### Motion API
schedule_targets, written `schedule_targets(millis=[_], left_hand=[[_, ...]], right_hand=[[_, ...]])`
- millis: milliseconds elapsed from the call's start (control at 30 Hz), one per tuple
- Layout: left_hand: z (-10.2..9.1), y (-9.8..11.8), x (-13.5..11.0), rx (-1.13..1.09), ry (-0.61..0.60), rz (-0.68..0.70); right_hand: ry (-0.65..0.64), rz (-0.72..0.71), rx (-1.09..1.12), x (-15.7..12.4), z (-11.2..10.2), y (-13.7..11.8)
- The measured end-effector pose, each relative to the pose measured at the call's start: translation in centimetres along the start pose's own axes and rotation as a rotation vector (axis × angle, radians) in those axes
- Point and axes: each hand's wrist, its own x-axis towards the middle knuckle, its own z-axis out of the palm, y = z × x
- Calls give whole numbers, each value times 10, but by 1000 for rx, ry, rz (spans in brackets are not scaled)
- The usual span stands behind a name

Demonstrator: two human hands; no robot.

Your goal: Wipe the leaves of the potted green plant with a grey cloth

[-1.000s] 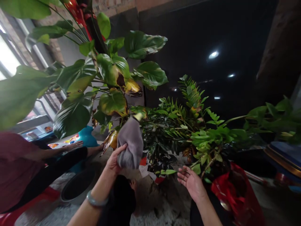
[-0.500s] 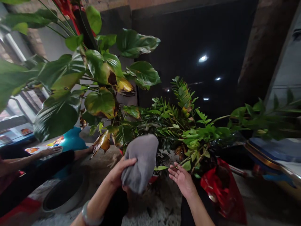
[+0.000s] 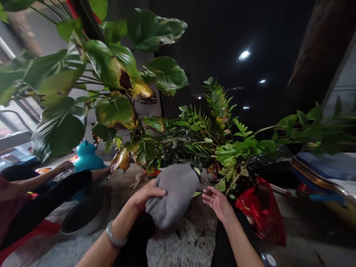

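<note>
1. Reading the head view as a clock face centred on the grey cloth (image 3: 171,198), the left hand (image 3: 147,194) sits at nine o'clock, gripping the cloth's near edge. Its thumb presses on top; the other fingers are hidden behind the fabric, so I cannot tell how they lie.

2. The cloth is bunched and folded over, held up in front of the plants. A small pale leaf tip (image 3: 197,170) shows at its upper right edge, towards two o'clock.

3. The right hand (image 3: 218,202) is at three o'clock, palm up and apart from the cloth — fingers extended, a little curled and slightly spread. A narrow green leaf (image 3: 196,194) lies between cloth and fingertips; whether the fingers touch its stem, I cannot tell.

4. A bracelet (image 3: 115,235) circles the left wrist at eight o'clock.

5. The broad-leaved plant (image 3: 116,111) rises between ten and eleven, some leaves yellowed and browned. A plant with small pointed leaves (image 3: 218,102) stands at one o'clock.

6. Beyond the right hand, near three o'clock, is a crumpled red bag (image 3: 264,211).

7. Towards nine o'clock — a grey basin (image 3: 103,211), a rounded turquoise object (image 3: 87,161) and a seated co-worker (image 3: 13,211) with one arm stretched forward.
</note>
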Motion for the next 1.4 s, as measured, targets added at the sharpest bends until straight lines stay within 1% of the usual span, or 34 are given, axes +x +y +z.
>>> schedule_targets(millis=[67, 100, 133, 167, 233, 300, 367, 400, 433, 467, 500, 567, 633, 667, 700, 733, 767, 833, 900, 933, 967, 1000, 1033, 1067, 1133, 1200, 1233, 1267, 1300, 1333, 1400], left_hand=[[4, 26, 7, -129, 118, 132], [7, 35, 14, -179, 177, 171], [11, 38, 22, -208, 220, 191], [15, 37, 30, -209, 240, 195], [19, 19, 43, -119, 231, 147], [16, -9, 47, 59, 166, 37], [7, -33, 41, 212, 64, -75], [2, -39, 36, 246, 12, -108], [-2, -40, 31, 243, -29, -119], [-6, -35, 27, 202, -49, -102], [-9, -26, 24, 130, -48, -58], [-10, 0, 24, -46, -16, 77], [-7, 25, 33, -178, 26, 211], [-3, 32, 38, -200, 51, 253], [0, 34, 44, -185, 85, 269], [3, 30, 49, -144, 123, 260], [6, 21, 52, -91, 159, 234], [11, -8, 51, 22, 199, 143], [12, -38, 39, 87, 168, 57], [11, -49, 31, 124, 123, 0], [10, -55, 23, 151, 78, -51], [8, -56, 16, 168, 31, -88], [6, -51, 9, 166, -12, -98], [5, -42, 5, 136, -41, -70], [1, -15, 5, 3, -55, 70], [0, 11, 14, -168, -19, 220], [0, 19, 20, -235, 21, 255], [0, 23, 26, -274, 74, 250], [1, 22, 31, -281, 133, 214], [3, 16, 35, -268, 189, 162], [5, -7, 35, -204, 260, 46]], right_hand=[[-3, -8, 1, 0, 2, -1], [-8, -15, 5, -1, 3, -1], [-12, -24, 12, -1, 4, -1], [-17, -35, 19, -1, 5, -1], [-23, -52, 29, -1, 5, 1], [-19, -62, 28, 0, 4, 2], [-8, -63, 17, 2, 1, 3], [-3, -62, 10, 3, 0, 4], [1, -59, 4, 3, -1, 3], [2, -56, -1, 4, -2, 3], [1, -53, -5, 4, -2, 3], [-3, -49, -10, 4, -1, 1], [-4, -50, -13, 3, 1, 0], [-5, -53, -12, 3, 1, 0], [-6, -58, -10, 2, 2, 0], [-6, -64, -7, 1, 3, 0], [-6, -68, -4, 1, 3, 0], [1, -68, -4, 0, 2, 1], [22, -55, -16, 1, 0, 2], [36, -45, -26, 1, -2, 3], [49, -36, -37, 2, -4, 3], [59, -28, -46, 3, -6, 3], [64, -23, -52, 4, -7, 4], [65, -23, -55, 4, -7, 4], [57, -32, -50, 5, -7, 4], [46, -46, -42, 3, -3, 4], [40, -52, -39, 2, -1, 4], [30, -58, -34, 1, 1, 4], [15, -61, -28, 0, 3, 4], [-5, -61, -22, 0, 4, 4], [-47, -61, -13, 0, 5, 5]])
